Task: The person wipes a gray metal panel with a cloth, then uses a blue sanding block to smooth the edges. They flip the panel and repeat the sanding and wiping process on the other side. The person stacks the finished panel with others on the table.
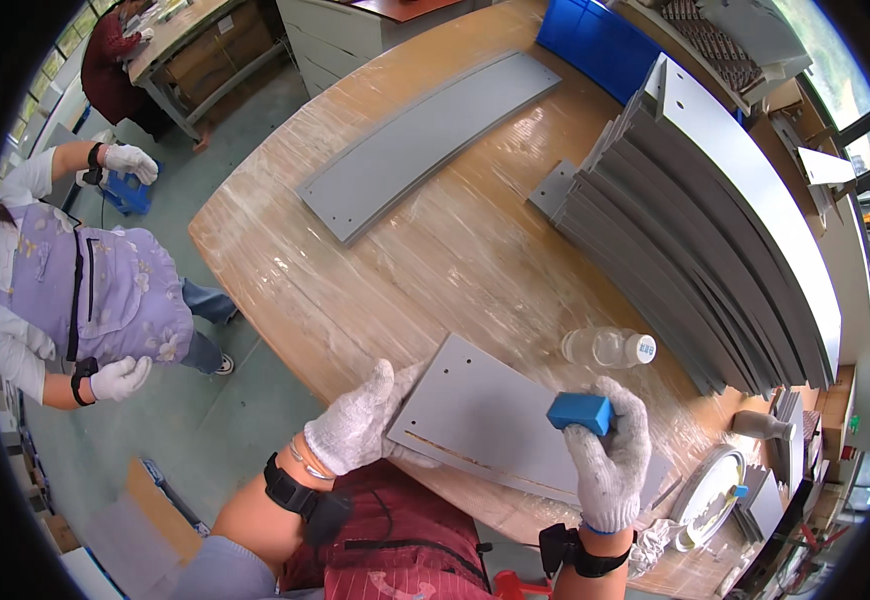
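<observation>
In the head view, a grey panel [500,420] lies at the near edge of the wooden table [355,290], toward six o'clock. The gloved left hand [360,425] grips the panel's edge at its nine o'clock side, fingers curled over the corner. The gloved right hand [610,455] is closed around a blue block [580,412] pressed on the panel's three o'clock end. A clear plastic bottle [607,347] lies at one o'clock of the block.

On the bench [435,250] lie 2 loose grey panels, 1 near the far edge [430,140] and 1 at the near edge [500,420], plus 1 stack of panels [695,250] along the right edge, 1 clear bottle [607,347], 1 blue block [581,412].
</observation>
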Demonstrator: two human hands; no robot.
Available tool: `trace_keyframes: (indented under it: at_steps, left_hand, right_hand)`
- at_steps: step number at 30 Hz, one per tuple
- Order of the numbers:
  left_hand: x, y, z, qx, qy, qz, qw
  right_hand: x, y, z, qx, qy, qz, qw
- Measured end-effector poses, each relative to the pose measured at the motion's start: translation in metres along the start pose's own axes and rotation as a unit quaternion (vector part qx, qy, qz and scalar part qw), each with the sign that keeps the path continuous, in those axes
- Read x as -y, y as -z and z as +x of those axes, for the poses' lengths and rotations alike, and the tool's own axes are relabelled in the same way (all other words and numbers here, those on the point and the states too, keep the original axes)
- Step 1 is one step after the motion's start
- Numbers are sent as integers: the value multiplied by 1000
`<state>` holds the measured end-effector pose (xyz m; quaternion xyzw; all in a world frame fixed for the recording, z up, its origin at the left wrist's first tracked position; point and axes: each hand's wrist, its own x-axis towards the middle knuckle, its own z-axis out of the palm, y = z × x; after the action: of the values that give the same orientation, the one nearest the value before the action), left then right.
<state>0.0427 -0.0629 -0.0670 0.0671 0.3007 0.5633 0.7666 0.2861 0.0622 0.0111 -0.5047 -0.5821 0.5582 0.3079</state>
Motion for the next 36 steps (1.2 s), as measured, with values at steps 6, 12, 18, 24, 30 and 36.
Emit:
trace_keyframes:
  at_steps: [6,12,18,24,30,36]
  left_hand:
    - [-14,-24,-14,82,69,-90,990]
    - [-25,-26,-11,123,83,-124,981]
    - [-30,-18,-3,139,106,-115,978]
    - [-36,-18,3,137,131,-158,969]
    - [-40,-11,15,173,149,-224,947]
    - [-58,-35,18,81,135,186,970]
  right_hand:
    - [40,-68,40,80,213,-239,944]
    - [52,-95,33,110,253,-329,903]
    - [60,-95,31,52,233,-335,912]
    - [57,-103,12,94,277,-374,880]
    - [59,-98,-61,238,229,-380,864]
    - [46,-76,-92,-21,219,-309,925]
